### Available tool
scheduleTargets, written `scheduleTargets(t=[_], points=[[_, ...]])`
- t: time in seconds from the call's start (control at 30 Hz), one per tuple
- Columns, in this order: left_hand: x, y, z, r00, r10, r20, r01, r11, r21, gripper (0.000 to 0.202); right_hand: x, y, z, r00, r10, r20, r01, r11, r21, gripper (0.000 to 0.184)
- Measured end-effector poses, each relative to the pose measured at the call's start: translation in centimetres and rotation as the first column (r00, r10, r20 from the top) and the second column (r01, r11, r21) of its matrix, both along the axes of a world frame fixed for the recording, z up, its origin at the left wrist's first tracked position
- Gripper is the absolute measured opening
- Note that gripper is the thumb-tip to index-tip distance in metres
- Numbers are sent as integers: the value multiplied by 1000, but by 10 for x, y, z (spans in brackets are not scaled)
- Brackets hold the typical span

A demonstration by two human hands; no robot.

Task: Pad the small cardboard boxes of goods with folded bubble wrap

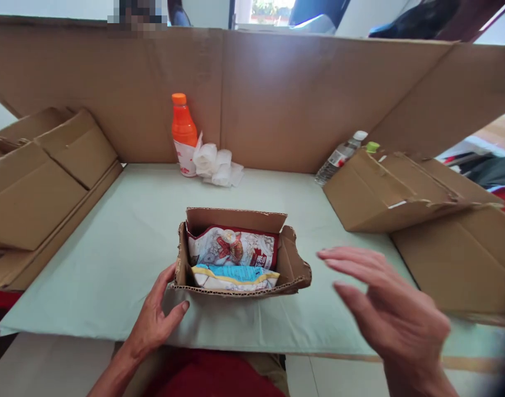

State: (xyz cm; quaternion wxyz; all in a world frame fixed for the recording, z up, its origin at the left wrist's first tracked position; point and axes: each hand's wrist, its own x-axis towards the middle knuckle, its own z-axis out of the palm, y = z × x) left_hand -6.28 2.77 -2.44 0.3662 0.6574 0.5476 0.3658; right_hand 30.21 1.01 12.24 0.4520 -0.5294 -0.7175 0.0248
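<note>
A small cardboard box with its top flaps up stands near the front of the table. Inside it are a red-and-white printed food pouch at the back and a blue, yellow-edged packet in front. My left hand rests at the box's left front corner, thumb and fingers apart around that corner. To the right of the box, my right hand hovers away from it, fingers stretched forward, thumb apart, nothing in it. It is slightly blurred.
An orange bottle and white rolled plastic bags stand by the tall cardboard wall. A clear bottle leans beside cardboard boxes on the right. More boxes line the left of the pale green tablecloth.
</note>
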Motion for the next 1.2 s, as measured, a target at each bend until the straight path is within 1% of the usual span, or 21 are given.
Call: scheduleTargets(t=[0.03, 0.07, 0.1, 0.13, 0.2, 0.27, 0.3, 0.37, 0.43, 0.5, 0.57, 0.67, 0.73, 0.8, 0.87, 0.97, 1.03, 1.13, 1.2], points=[[0, 0, -1, 1000, 2, 7, -2, 1000, -5, 70, 10, -1, -14, 986, -125, -107, 123, 992, -27, 19], [1, 1, -2, 1000, 1, 18, -1, 1000, -5, 70, 19, -2, -29, 956, -227, -186, 210, 972, -107, 21], [4, 3, -2, 1000, -4, 28, 4, 1000, 0, 72, 25, -3, -46, 926, -293, -240, 244, 946, -215, 25], [8, 6, -2, 999, -13, 35, 13, 1000, 3, 73, 27, -4, -63, 905, -320, -282, 222, 918, -329, 32], [18, 14, -1, 998, -43, 47, 43, 999, 5, 73, 21, -5, -95, 886, -303, -352, 97, 862, -497, 46], [28, 20, 0, 995, -76, 68, 76, 997, 0, 72, 6, -3, -117, 867, -282, -411, -10, 814, -580, 55], [32, 24, 0, 993, -80, 82, 80, 997, -1, 72, -3, -1, -123, 855, -277, -438, -53, 795, -605, 57], [35, 34, -1, 992, -53, 112, 54, 999, -1, 73, -17, 9, -125, 826, -256, -502, -139, 771, -622, 57], [32, 51, -3, 990, -2, 138, 3, 1000, -4, 75, -28, 30, -120, 803, -195, -564, -230, 771, -594, 54], [25, 79, -4, 985, 52, 165, -53, 999, 0, 74, -37, 60, -114, 788, -117, -605, -301, 783, -544, 55], [17, 112, -2, 973, 113, 200, -117, 993, 9, 68, -47, 97, -112, 766, -66, -640, -352, 790, -502, 59], [9, 156, -1, 953, 170, 251, -178, 984, 13, 59, -64, 146, -122, 734, -49, -678, -378, 800, -467, 67], [10, 171, -5, 946, 171, 277, -184, 983, 20, 62, -72, 166, -133, 732, -58, -678, -347, 826, -445, 68], [12, 175, -13, 940, 179, 292, -197, 980, 31, 67, -75, 174, -143, 744, -64, -665, -310, 849, -428, 65], [13, 173, -25, 932, 199, 304, -218, 976, 27, 68, -72, 175, -151, 761, -74, -645, -287, 853, -436, 60], [12, 168, -42, 925, 233, 300, -242, 970, -8, 59, -64, 173, -154, 778, -110, -618, -265, 835, -482, 54], [10, 166, -52, 925, 252, 283, -255, 967, -29, 55, -60, 174, -154, 776, -137, -615, -251, 828, -501, 52], [7, 166, -62, 927, 287, 240, -283, 958, -51, 53, -58, 176, -157, 752, -178, -634, -254, 810, -529, 53], [8, 165, -66, 924, 321, 206, -318, 947, -48, 54, -57, 177, -160, 733, -201, -649, -277, 784, -555, 54]])
